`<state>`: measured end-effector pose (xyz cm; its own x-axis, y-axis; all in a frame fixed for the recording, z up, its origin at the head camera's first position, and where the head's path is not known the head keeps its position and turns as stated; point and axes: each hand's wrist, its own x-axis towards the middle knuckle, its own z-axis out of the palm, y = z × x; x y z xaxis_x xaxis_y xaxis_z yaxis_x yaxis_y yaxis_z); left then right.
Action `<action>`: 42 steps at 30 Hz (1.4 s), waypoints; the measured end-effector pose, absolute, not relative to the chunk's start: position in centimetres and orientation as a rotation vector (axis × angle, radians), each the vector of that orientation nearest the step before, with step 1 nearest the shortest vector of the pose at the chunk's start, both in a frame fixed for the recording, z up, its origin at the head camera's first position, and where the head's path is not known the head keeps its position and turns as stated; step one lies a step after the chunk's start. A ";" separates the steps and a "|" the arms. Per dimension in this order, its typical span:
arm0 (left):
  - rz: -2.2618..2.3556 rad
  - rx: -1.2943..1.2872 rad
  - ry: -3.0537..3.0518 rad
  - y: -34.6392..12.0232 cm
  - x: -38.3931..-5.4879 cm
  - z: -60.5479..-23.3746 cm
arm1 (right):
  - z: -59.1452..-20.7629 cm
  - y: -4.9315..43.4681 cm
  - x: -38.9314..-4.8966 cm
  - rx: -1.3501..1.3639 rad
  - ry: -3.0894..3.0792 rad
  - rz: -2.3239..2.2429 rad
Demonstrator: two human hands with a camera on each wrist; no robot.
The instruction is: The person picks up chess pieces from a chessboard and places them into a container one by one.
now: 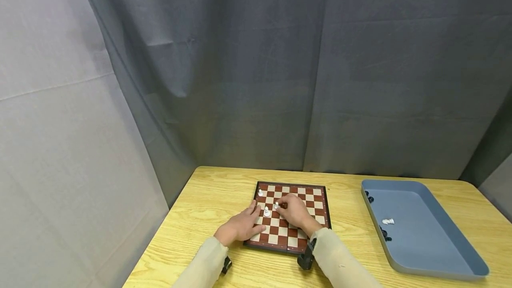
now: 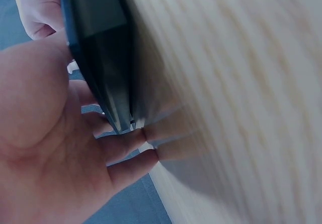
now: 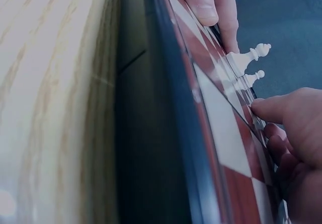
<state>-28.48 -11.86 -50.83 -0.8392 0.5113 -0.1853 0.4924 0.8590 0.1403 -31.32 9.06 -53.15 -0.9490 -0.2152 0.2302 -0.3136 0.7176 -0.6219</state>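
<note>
My left hand [image 1: 242, 225] lies flat with its fingers straight and spread over the left edge of the board [image 1: 282, 231], gripping nothing; two fingertips reach down to the table [image 2: 251, 108]. Near them a corner piece [image 1: 260, 193] and a second piece [image 1: 266, 211] stand upright, both white. Just right of these, my right hand [image 1: 295, 211] pinches a third piece [image 1: 276, 206] between thumb and fingers, nearly closed, low over the squares. I judge the step in hand to be seating this piece, though I cannot tell whether it already touches the board. The next move, I think, calls for parting my fingertips cleanly without nudging its neighbour. Well off to the right, the tray [image 1: 440, 274] holds a white knight [image 1: 388, 221] and some black pieces [image 1: 385, 234].
</note>
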 end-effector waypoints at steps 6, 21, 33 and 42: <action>0.115 0.771 2.819 -11.8 -28.6 -50.8 | -53.1 9.1 -31.3 0.462 -2.757 1.024; 0.126 0.759 2.809 -11.8 -28.6 -50.8 | -52.9 9.8 -31.0 0.507 -2.744 1.145; 0.158 0.763 2.796 -12.0 -28.5 -51.0 | -52.3 11.3 -30.1 0.423 -2.780 1.348; 0.167 0.793 2.788 -12.1 -28.5 -50.8 | -51.7 13.3 -28.9 0.430 -2.783 1.347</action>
<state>-28.51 -12.05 -50.83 -0.8248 0.5306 -0.1954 0.5035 0.8464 0.1735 -28.93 13.30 -51.71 -0.9619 -0.2366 0.1369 -0.2542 0.5896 -0.7666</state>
